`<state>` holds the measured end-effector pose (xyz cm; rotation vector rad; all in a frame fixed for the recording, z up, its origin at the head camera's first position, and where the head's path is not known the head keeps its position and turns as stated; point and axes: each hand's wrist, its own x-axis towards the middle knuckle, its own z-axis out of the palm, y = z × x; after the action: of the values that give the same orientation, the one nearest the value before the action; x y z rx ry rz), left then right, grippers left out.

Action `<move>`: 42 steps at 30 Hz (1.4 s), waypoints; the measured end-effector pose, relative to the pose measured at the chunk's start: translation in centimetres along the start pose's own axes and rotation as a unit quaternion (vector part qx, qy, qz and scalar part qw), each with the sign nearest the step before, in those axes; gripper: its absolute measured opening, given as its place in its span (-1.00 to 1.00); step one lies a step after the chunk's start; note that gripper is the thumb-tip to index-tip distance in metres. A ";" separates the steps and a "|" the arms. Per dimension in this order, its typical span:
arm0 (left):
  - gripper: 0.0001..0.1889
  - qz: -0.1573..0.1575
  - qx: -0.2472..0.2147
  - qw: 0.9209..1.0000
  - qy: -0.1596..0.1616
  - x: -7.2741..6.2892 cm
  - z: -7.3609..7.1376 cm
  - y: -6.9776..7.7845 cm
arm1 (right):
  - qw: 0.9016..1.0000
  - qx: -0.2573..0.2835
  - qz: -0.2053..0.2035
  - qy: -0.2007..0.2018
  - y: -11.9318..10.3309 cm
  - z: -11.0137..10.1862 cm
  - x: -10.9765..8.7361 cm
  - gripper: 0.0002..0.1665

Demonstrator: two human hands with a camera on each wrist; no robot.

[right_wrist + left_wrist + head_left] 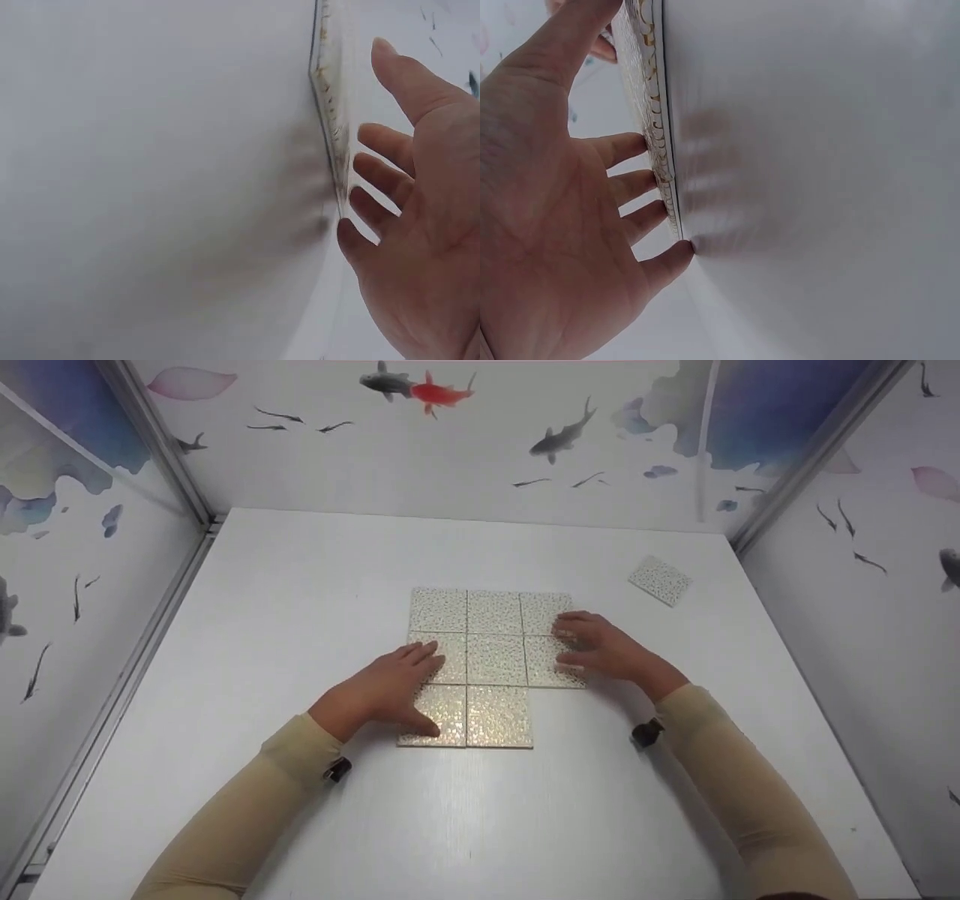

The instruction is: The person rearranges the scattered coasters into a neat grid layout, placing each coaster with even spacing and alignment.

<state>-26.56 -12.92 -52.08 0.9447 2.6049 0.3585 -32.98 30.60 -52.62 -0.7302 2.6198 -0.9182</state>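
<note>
Several square speckled tiles lie edge to edge in a block, with rows of three at the back and middle and two in front; the bare front-right corner shows the table. My left hand (pixel 394 686) spreads over the block's left side, thumb on the front-left tile (pixel 450 705) and fingers on the middle-left one. In the left wrist view its fingertips (pixel 660 202) meet the tiles' patterned edge (pixel 660 112). My right hand (pixel 600 645) reaches over the right column, fingers apart above the middle-right tile (pixel 544 667). The right wrist view shows the fingers (pixel 375 172) close beside a tile edge (pixel 330 112).
One loose tile (pixel 661 580) lies turned at an angle toward the back right. The white table (pixel 300 570) is bounded by walls printed with fish (pixel 442 394) at the back and both sides. Dark wrist devices (pixel 646 733) sit at both beige sleeves (pixel 285 765).
</note>
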 end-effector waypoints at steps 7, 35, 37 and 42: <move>0.34 -0.011 0.001 1.000 -0.004 0.0 0.0 -0.1 | 0.996 0.002 0.016 0.088 -0.2 -2.1 0.4 -0.25; 0.34 -0.013 -0.003 1.000 -0.004 0.1 -0.1 0.0 | 0.934 -0.006 0.276 0.224 7.4 -8.8 -3.4 0.32; 0.34 -0.011 -0.002 1.000 -0.003 0.1 -0.1 0.1 | 0.936 -0.012 0.282 0.210 7.1 -9.1 -3.4 0.33; 0.34 -0.009 -0.004 1.000 -0.002 0.1 -0.3 0.4 | 0.941 -0.020 0.289 0.174 7.0 -9.8 -3.5 0.27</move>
<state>-26.56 -12.62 -51.70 0.9173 2.6051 0.3626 -36.65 42.13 -49.36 0.2312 2.8932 -0.8653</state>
